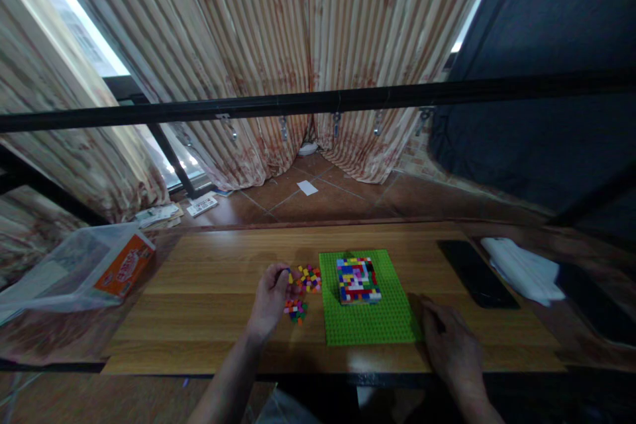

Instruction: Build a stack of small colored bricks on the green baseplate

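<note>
My left hand (272, 293) is over the table just left of a pile of small coloured building bricks (309, 279). Its thumb and forefinger are pinched on a tiny brick (289, 273), mostly covered by the fingers, with blue showing. A second small cluster of bricks (297, 310) lies nearer to me. On the green studded baseplate (365, 329) stands a square, multicoloured brick build (358, 279), its top patterned in many colours. My right hand (452, 348) rests by the plate's right edge, fingers curled in, with nothing visible in them.
A black phone-like slab (477, 273) lies at the table's right, with a white folded cloth or bag (524, 269) beyond it. To the left stands a clear plastic bin (82, 265) with an orange label. A dark rail (308, 103) crosses behind the wooden table (209, 285).
</note>
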The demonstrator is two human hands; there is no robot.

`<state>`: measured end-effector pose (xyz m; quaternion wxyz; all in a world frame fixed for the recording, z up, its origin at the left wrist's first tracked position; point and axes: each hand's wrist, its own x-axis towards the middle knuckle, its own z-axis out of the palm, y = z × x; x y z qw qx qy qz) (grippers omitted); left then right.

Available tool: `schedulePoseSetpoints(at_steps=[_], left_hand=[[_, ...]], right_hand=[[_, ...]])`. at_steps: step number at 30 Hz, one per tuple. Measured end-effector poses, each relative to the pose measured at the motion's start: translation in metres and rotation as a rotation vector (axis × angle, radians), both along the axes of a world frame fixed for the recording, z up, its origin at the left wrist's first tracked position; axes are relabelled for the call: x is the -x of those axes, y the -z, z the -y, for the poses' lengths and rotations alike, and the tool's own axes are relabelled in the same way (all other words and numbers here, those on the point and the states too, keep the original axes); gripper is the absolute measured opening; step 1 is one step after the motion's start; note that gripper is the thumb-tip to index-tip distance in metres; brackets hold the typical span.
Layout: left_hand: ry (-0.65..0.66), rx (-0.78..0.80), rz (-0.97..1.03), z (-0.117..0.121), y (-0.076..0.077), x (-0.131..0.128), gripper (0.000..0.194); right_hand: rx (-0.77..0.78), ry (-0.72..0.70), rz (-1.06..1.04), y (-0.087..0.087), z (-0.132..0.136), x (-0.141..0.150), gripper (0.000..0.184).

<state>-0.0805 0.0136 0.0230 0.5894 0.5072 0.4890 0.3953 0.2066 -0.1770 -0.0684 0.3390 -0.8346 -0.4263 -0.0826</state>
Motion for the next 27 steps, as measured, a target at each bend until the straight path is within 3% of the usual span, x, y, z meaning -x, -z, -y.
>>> schedulePoseSetpoints(at_steps=[4,9,17,27], left_hand=[[-0.016,0.225,0.313,0.009,-0.01,0.002,0.045],[-0.004,0.308,0.375,0.009,-0.013,0.005,0.053],[0.028,0.29,0.349,0.01,-0.006,0.006,0.045],[-0.08,0.165,0.276,0.007,-0.002,0.001,0.036]], right_hand=[[0.024,0.01,-0.017,0.001,0.0,0.0,0.046],[0.001,0.013,-0.022,0.0,0.0,0.0,0.047],[-0.001,0.015,-0.012,0.002,0.0,-0.001,0.048],[-0.014,0.013,0.005,0.002,-0.001,-0.001,0.047]])
